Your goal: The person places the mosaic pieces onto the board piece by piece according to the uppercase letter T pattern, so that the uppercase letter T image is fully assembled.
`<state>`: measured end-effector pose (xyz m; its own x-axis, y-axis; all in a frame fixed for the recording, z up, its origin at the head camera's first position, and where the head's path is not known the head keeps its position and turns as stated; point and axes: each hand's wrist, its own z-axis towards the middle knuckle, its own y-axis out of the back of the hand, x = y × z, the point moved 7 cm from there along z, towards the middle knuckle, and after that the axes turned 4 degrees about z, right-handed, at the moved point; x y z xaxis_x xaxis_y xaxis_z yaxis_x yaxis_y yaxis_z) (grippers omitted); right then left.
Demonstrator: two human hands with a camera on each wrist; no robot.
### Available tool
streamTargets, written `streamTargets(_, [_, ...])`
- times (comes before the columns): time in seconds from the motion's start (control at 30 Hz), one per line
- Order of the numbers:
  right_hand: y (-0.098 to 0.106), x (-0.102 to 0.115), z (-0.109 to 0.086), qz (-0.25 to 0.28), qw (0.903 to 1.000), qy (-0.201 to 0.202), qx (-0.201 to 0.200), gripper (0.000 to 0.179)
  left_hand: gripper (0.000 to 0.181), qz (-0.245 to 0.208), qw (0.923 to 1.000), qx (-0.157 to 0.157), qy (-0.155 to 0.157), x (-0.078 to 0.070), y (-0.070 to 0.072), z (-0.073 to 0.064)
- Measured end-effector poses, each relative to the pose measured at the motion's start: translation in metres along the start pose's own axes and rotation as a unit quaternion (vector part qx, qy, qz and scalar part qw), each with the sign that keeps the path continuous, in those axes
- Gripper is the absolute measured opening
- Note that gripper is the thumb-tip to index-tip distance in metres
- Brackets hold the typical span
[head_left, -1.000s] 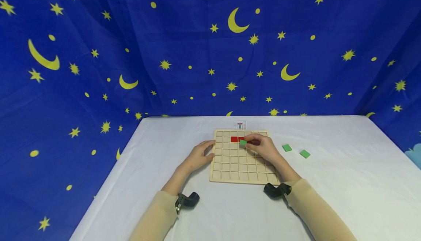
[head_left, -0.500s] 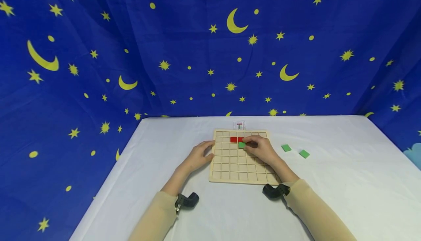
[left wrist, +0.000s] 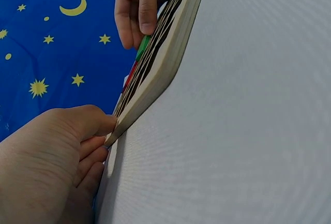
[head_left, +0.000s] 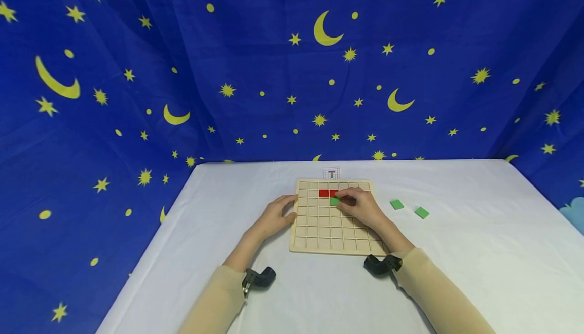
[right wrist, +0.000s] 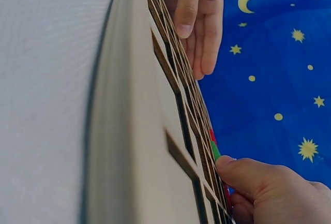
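Note:
A wooden grid board lies on the white table. My left hand rests at its left edge, thumb and fingertips touching the rim, fingers fairly straight. Over the upper part of the grid, my right hand pinches a green square tile at a cell just below a red tile. Another red tile sits in the cell to the left. More red shows beneath the right hand in the right wrist view, mostly hidden by fingers.
Two loose green tiles, a nearer-to-board tile and a farther tile, lie right of the board. Behind it is a small card with a printed grid pattern. A blue star-and-moon curtain surrounds the table.
My right hand has brought the green tile slightly down toward the near side, from overlapping the red tile to the cell below it. The left hand stays at the board's edge.

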<state>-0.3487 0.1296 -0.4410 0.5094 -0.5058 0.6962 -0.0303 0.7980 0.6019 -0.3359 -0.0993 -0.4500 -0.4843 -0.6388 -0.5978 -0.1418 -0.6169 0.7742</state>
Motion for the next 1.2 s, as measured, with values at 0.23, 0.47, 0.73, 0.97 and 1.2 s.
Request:
streamTargets(0.23, [-0.0015, -0.0016, -0.0008, -0.003, 1.0000, 0.000, 0.004, 0.030, 0.053, -0.005, 1.0000, 0.002, 0.006, 0.0000, -0.0004, -0.0005])
streamTargets(0.47, [-0.0011, -0.0021, -0.0010, -0.007, 1.0000, -0.001, 0.001, 0.030, 0.053, -0.007, 0.9999, 0.002, 0.013, 0.0000, -0.0006, -0.0009])
streamTargets(0.73, [-0.0006, -0.0017, -0.0011, -0.013, 0.9999, 0.000, -0.003, 0.029, 0.053, -0.007, 0.9999, 0.002, 0.009, -0.0012, 0.0000, -0.0013])
streamTargets(0.97, [0.0003, -0.0023, 0.0000, 0.002, 1.0000, -0.006, -0.004, 0.029, 0.052, -0.006, 1.0000, -0.004, -0.003, -0.0022, 0.0014, -0.0011])
streamTargets(1.2, [-0.0001, -0.0035, 0.0001, 0.001, 0.9999, -0.013, 0.005, 0.027, 0.053, -0.006, 1.0000, -0.002, 0.000, -0.0029, 0.0022, -0.0009])
